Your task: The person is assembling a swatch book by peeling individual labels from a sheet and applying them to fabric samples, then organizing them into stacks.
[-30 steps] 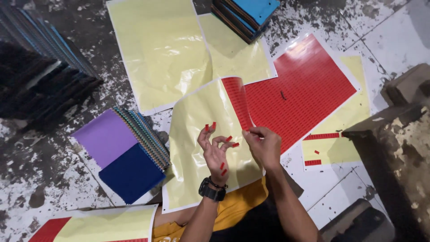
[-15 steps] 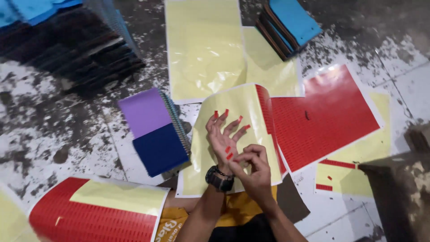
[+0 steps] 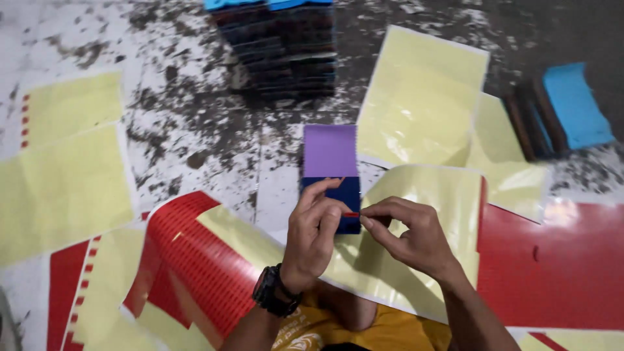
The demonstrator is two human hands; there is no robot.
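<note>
Left hand [image 3: 316,235] and right hand [image 3: 409,237] pinch a small red sticker strip [image 3: 351,214] between narrowed fingertips, just above the purple-and-navy notebook stack [image 3: 330,159]. Good practice, judged here: keep the strip taut and square to the cover edge.

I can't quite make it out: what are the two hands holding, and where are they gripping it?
A small red sticker strip, pinched at its ends between the fingertips of the left hand and the right hand, above a purple and blue notebook.
</note>
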